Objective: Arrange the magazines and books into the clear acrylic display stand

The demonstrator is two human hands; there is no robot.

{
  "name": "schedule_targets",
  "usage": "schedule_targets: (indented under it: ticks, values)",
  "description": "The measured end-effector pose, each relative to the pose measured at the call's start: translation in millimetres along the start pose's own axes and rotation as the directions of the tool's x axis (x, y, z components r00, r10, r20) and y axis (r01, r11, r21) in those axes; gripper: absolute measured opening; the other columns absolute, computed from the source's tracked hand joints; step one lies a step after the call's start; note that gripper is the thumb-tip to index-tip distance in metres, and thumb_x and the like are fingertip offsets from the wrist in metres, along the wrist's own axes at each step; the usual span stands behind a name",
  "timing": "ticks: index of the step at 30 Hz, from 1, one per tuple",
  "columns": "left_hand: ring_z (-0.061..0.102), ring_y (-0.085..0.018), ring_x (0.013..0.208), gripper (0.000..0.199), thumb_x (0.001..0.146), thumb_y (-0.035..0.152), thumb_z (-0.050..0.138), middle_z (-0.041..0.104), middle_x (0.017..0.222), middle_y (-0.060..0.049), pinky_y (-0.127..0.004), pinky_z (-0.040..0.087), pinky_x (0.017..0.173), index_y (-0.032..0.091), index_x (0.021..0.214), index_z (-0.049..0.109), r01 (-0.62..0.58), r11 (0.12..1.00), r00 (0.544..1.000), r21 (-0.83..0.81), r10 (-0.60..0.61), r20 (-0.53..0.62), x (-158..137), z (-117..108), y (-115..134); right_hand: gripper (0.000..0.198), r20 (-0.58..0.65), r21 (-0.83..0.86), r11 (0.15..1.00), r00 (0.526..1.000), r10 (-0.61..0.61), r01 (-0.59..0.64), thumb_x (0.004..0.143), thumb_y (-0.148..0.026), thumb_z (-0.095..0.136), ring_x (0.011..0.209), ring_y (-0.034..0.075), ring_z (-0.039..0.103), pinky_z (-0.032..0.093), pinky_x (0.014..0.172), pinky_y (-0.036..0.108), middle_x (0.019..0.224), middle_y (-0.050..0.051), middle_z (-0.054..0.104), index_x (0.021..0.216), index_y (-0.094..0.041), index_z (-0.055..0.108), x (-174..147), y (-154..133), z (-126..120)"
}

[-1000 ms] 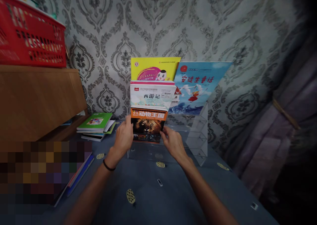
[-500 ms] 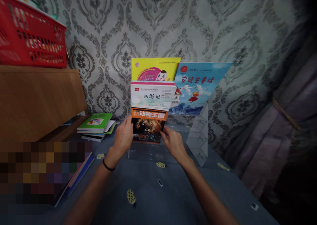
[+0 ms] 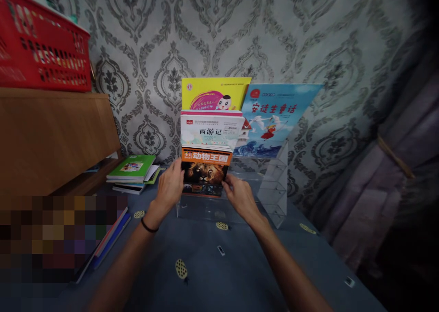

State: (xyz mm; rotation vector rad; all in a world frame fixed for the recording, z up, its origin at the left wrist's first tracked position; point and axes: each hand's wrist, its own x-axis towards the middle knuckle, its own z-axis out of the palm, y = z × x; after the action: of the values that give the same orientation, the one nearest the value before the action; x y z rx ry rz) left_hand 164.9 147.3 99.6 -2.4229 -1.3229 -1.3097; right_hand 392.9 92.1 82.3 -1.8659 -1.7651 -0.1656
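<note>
Both hands grip a book with a lion on its cover (image 3: 206, 171), which stands upright on a clear tiered book rack (image 3: 272, 193). My left hand (image 3: 170, 182) is closed on its left edge, and my right hand (image 3: 240, 194) pinches the right edge low down. Behind the lion book rises a white book with a pink-edged one at its back (image 3: 211, 131). Higher still, a yellow book (image 3: 206, 90) leans on the rack. To its right stands a blue storybook (image 3: 274, 120). The rack's lowest front tier shows below the lion book.
A stack of books with a green one on top (image 3: 132, 168) lies at the left. Nearer me are more books (image 3: 111, 243), partly blurred out. A red basket (image 3: 51, 51) sits on a wooden cabinet (image 3: 61, 140). A tied curtain (image 3: 373, 202) hangs at the right.
Hands and lion book keep the same place on the rack. The whole view has shifted very slightly; nothing else visibly differs.
</note>
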Motion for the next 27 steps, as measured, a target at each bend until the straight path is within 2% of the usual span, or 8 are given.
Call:
schedule_targets:
  ticks: [10,16,21,27]
  values:
    - [0.065,-0.025,0.108,0.032,0.096,0.016,0.045,0.069,0.12,-0.012,-0.038,0.052,0.095,0.017,0.126,0.056,0.0,1.0,1.0,-0.019,0.0,0.014,2.3,0.9,-6.7,0.024,-0.008,0.064,0.998,1.0,-0.013,0.014,0.093,-0.017,0.052,0.093,0.025,0.072,0.047,0.075,0.029,0.102,0.011,0.078,0.11,-0.018,0.069,1.3,2.4,-0.6]
    - [0.064,-0.026,0.107,0.026,0.095,0.015,0.049,0.068,0.116,-0.013,-0.037,0.051,0.092,0.015,0.119,0.059,0.004,0.999,0.998,-0.047,-0.001,0.062,6.1,-8.9,-6.5,0.022,-0.012,0.136,0.991,1.0,-0.014,0.015,0.092,-0.016,0.054,0.094,0.025,0.073,0.049,0.077,0.029,0.102,0.01,0.078,0.106,-0.018,0.07,1.2,2.5,-3.4]
    - [0.065,-0.022,0.095,0.017,0.092,0.014,0.053,0.068,0.102,-0.007,-0.033,0.051,0.085,0.017,0.106,0.061,-0.02,0.996,0.994,-0.083,0.029,0.107,10.4,-17.5,-10.7,0.024,0.037,0.184,0.983,0.999,0.012,-0.018,0.09,-0.014,0.056,0.098,0.025,0.074,0.051,0.081,0.03,0.105,0.009,0.079,0.108,-0.017,0.072,1.5,-0.6,-12.4]
    - [0.063,-0.02,0.086,0.013,0.089,0.015,0.054,0.067,0.1,-0.006,-0.033,0.051,0.082,0.019,0.099,0.062,-0.028,0.997,0.989,-0.078,0.039,0.14,12.4,-21.8,-14.2,0.024,0.061,0.226,0.974,0.998,-0.015,0.001,0.087,-0.011,0.058,0.098,0.024,0.074,0.051,0.081,0.029,0.103,0.008,0.08,0.104,-0.018,0.073,1.5,-1.1,-18.7]
